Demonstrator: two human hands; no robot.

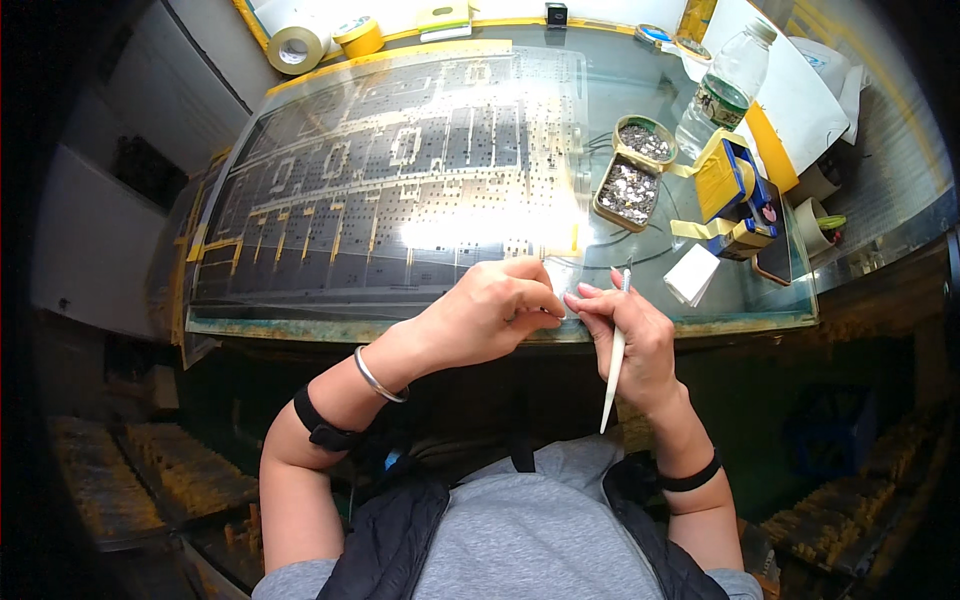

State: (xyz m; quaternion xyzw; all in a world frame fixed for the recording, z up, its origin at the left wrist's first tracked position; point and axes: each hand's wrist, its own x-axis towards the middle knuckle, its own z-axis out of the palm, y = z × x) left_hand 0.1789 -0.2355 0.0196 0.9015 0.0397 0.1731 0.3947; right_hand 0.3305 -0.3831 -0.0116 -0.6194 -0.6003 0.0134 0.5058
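My left hand [492,312] is closed in a pinch at the near edge of the glass-topped table [690,312]. Whatever its fingertips hold is too small to make out. Close beside it, my right hand [637,335] grips a slim, white-handled craft knife [614,372]. The knife's thin tip points away from me and its tapered end toward my body. The right thumb and index finger nearly meet the left fingertips. Beyond my left hand lies a large patterned film sheet [400,180], dark with light strips and many small dots, under a clear sheet.
Right of the film stand two small containers, one round [645,138] and one rectangular [627,192], holding silvery bits. Nearby are a tape dispenser [735,195], a folded white paper [690,275], a phone [773,262] and a clear bottle [725,90]. Tape rolls [297,48] sit far left.
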